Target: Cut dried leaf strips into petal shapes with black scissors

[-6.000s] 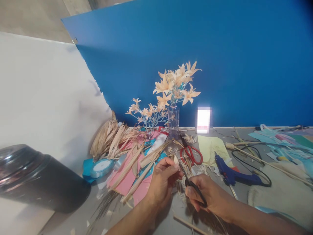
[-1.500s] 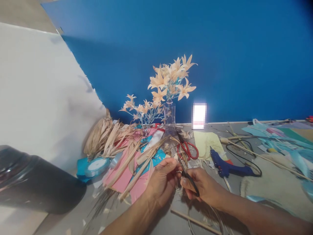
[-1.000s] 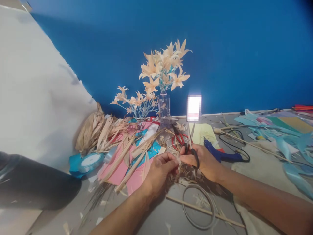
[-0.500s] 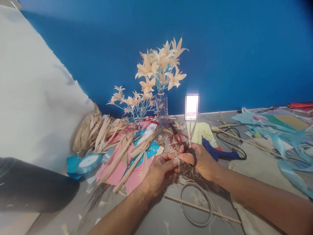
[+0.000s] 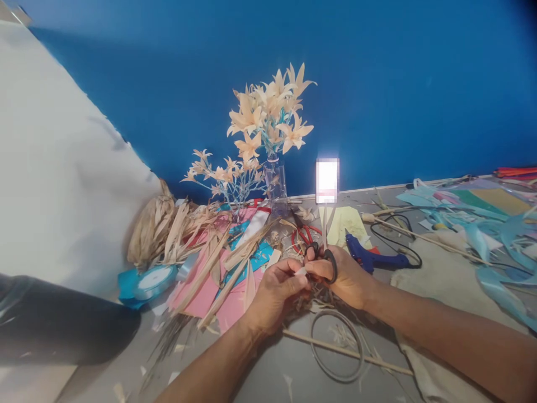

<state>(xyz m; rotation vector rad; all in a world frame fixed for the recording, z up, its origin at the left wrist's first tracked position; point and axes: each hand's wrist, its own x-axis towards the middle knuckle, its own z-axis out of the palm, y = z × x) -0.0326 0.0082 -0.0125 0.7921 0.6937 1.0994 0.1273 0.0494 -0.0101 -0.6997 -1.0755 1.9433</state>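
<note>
My left hand is closed in a pinch on a small pale piece, perhaps husk or paper; too small to tell which. Touching it from the other side are the fingertips of my right hand. That hand also keeps a pair of scissors with black handles, its fingers through the loops and the blades pointing up and away. Behind the hands lie red-handled pliers and dry scraps. A blue glue gun rests to the right of my right hand.
Pale flowers stand in a clear vase by the blue wall. Dry husks, pink sheets and a ribbon roll lie left. A metal ring and thin stick lie in front; cloth and ribbons right.
The fingertips have shifted slightly around the pale piece, which now shows more plainly between them. The scissors stay in my right hand. The whole view has moved a little.
</note>
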